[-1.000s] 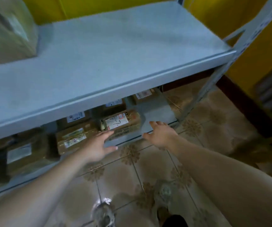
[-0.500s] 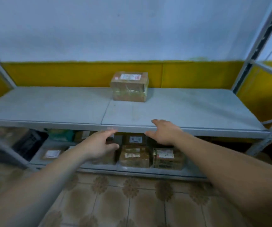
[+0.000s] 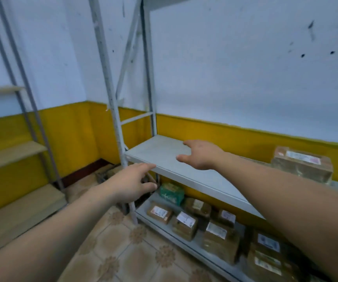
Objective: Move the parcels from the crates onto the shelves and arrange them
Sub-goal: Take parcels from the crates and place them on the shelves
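Note:
Both my hands are held out in front of me and hold nothing. My left hand (image 3: 132,183) hovers with relaxed fingers just left of the grey shelf's front corner. My right hand (image 3: 201,156) floats open above the middle shelf board (image 3: 160,151). One brown taped parcel (image 3: 302,164) stands on that board at the far right. Several brown parcels with white labels (image 3: 184,222) and a green packet (image 3: 172,193) lie on the bottom shelf (image 3: 155,222).
The grey metal upright (image 3: 111,94) of the rack rises left of centre. A second rack with wooden boards (image 3: 11,153) stands at the left against the yellow-and-white wall. A dark crate-like thing (image 3: 105,174) sits blurred on the tiled floor behind the upright.
My view has swung up and to the left, from the lower shelf to the rack's left end. Both hands stayed out in front, holding nothing.

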Available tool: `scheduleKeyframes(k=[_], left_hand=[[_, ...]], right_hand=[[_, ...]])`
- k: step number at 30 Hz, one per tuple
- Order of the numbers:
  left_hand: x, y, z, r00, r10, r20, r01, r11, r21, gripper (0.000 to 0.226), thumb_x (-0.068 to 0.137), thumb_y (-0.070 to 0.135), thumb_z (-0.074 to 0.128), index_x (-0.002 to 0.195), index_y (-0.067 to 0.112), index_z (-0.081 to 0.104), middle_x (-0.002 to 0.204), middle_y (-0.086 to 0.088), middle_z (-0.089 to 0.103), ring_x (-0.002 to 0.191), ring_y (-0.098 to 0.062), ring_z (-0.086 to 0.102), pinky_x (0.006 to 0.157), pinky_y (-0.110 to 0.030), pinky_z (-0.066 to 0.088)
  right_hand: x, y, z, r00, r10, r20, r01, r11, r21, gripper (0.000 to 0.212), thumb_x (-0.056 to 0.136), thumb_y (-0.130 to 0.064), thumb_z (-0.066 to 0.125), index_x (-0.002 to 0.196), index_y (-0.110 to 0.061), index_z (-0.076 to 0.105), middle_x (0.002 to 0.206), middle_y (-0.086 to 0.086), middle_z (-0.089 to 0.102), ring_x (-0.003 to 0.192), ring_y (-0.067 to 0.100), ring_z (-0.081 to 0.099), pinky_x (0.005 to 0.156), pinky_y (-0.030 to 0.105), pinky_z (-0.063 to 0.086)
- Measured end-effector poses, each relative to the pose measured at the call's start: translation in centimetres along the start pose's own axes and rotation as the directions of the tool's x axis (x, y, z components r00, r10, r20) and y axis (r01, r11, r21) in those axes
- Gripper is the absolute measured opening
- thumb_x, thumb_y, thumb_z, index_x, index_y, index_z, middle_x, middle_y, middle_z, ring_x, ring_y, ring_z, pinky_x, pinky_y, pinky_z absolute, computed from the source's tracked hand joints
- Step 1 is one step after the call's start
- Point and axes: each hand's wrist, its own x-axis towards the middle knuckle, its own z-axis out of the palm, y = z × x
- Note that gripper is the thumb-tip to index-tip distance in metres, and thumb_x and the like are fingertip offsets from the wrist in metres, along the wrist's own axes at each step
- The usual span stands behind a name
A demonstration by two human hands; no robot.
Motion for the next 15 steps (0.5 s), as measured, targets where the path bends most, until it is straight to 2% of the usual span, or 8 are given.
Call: scheduleKeyframes(k=[2, 4, 7, 12, 15], left_hand=[[-1.1, -4.3, -1.9, 0.999, -0.048, -0.007, 0.048, 0.999, 0.002, 0.071, 0.087, 0.048, 0.064, 0.149, 0.034, 0.032, 0.149, 0.008, 0.040, 0.128, -0.011, 0.044, 0.098, -0.024, 0.036], [-2.1, -8.5, -3.6, 0.994, -0.106, -0.008, 0.106, 0.994, 0.021, 0.070, 0.087, 0.050, 0.064, 0.148, 0.034, 0.034, 0.150, 0.008, 0.039, 0.132, -0.013, 0.041, 0.105, -0.029, 0.036], [-2.9, -14.2, -5.5, 0.982, -0.187, -0.032, 0.188, 0.982, 0.028, 0.067, 0.088, 0.050, 0.062, 0.147, 0.035, 0.035, 0.152, 0.009, 0.037, 0.135, -0.013, 0.038, 0.106, -0.030, 0.033], [-2.3, -22.0, -6.7, 0.951, -0.306, -0.048, 0.307, 0.952, 0.005, 0.065, 0.089, 0.051, 0.060, 0.146, 0.034, 0.035, 0.152, 0.009, 0.037, 0.137, -0.014, 0.036, 0.110, -0.033, 0.032], [0.1, -26.0, -6.8, 0.938, -0.344, -0.050, 0.345, 0.939, -0.005, 0.063, 0.089, 0.049, 0.061, 0.146, 0.035, 0.036, 0.151, 0.009, 0.038, 0.136, -0.013, 0.037, 0.108, -0.030, 0.032]], right_hand=[[3.3, -5.7, 0.6, 0.997, -0.071, -0.006, 0.071, 0.997, 0.001, 0.080, 0.090, -0.069, 0.045, 0.154, -0.025, 0.026, 0.160, 0.000, 0.029, 0.143, 0.025, 0.032, 0.111, 0.040, 0.032], [6.2, -10.5, 1.1, 0.990, -0.142, 0.003, 0.142, 0.989, -0.027, 0.080, 0.090, -0.070, 0.044, 0.154, -0.024, 0.026, 0.159, 0.002, 0.031, 0.142, 0.026, 0.034, 0.110, 0.041, 0.034], [10.3, -16.3, 2.2, 0.974, -0.228, 0.010, 0.228, 0.973, -0.032, 0.078, 0.091, -0.067, 0.046, 0.153, -0.023, 0.028, 0.157, 0.005, 0.034, 0.141, 0.028, 0.036, 0.110, 0.044, 0.035], [17.3, -22.5, 5.0, 0.952, -0.303, 0.051, 0.304, 0.952, -0.018, 0.077, 0.092, -0.066, 0.047, 0.153, -0.022, 0.030, 0.156, 0.007, 0.036, 0.139, 0.029, 0.038, 0.109, 0.046, 0.039], [22.3, -24.8, 7.0, 0.939, -0.336, 0.079, 0.338, 0.941, -0.014, 0.076, 0.093, -0.066, 0.045, 0.153, -0.021, 0.029, 0.156, 0.007, 0.035, 0.140, 0.029, 0.037, 0.109, 0.046, 0.039]])
